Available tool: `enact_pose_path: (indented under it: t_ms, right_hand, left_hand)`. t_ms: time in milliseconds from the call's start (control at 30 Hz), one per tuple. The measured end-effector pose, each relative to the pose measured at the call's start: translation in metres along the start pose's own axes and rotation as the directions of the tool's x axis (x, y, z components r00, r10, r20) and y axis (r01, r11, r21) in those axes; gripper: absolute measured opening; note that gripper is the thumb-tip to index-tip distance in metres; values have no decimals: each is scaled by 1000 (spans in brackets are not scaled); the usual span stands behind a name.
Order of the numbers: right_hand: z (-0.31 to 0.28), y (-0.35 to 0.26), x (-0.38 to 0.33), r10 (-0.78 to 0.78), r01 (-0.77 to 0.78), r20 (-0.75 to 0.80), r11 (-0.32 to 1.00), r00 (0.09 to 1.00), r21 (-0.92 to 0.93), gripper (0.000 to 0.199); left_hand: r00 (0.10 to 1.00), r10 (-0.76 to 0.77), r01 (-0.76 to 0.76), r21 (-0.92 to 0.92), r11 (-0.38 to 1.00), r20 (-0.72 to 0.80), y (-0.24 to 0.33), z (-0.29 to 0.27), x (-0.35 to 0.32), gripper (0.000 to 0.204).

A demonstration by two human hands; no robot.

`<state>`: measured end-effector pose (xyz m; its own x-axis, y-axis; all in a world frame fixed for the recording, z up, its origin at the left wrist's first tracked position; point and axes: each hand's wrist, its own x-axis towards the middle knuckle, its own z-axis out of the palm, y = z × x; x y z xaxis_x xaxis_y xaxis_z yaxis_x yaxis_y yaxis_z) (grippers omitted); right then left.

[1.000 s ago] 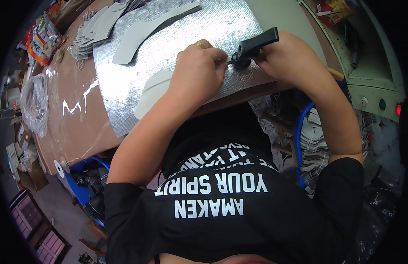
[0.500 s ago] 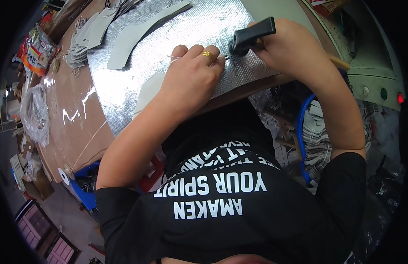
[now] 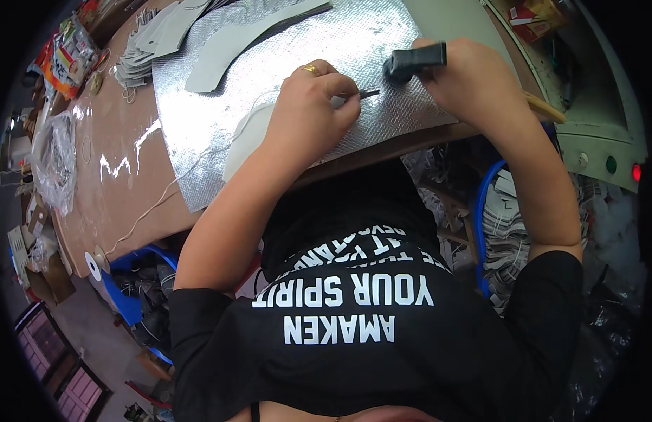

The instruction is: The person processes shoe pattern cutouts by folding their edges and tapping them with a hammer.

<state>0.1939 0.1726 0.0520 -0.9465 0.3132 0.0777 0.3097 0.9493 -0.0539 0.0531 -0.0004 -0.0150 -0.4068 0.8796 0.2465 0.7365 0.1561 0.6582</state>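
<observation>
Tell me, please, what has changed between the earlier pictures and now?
The left hand drew back from the black tool and now pinches a thin dark tip beside it. The right hand still grips the tool, now shifted right. The silver sheet and the grey cut pieces stayed put.

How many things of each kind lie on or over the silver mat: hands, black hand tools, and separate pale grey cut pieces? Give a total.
Hands: 2, the left hand and the right hand
Black hand tool: 1
Pale grey cut pieces: 2, a long piece and a piece under the left hand
Total: 5
</observation>
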Motion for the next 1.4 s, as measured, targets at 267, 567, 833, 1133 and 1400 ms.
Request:
enact_pose_path:
  t_ms: [267, 567, 833, 1133, 1400]
  right_hand:
    - [9, -13, 10, 6, -20, 196, 997, 981, 71, 17]
    - [-1, -29, 18, -61, 60, 123, 998, 991, 16, 13]
    - [11, -37, 29, -120, 104, 93, 982, 988, 160, 9]
    - [-1, -61, 41, -166, 160, 191, 986, 967, 48, 15]
    - [0, -82, 49, -271, 272, 165, 962, 948, 14, 15]
  left_hand:
    - [955, 297, -273, 325, 905, -23, -10, -7, -10, 13]
    - [987, 150, -140, 167, 976, -50, -18, -15, -15, 11]
    - [995, 82, -73, 152, 986, -53, -23, -29, -28, 10]
    - [989, 115, -85, 273, 958, -97, -32, -47, -51, 8]
    - [995, -40, 66, 309, 949, -91, -39, -61, -71, 10]
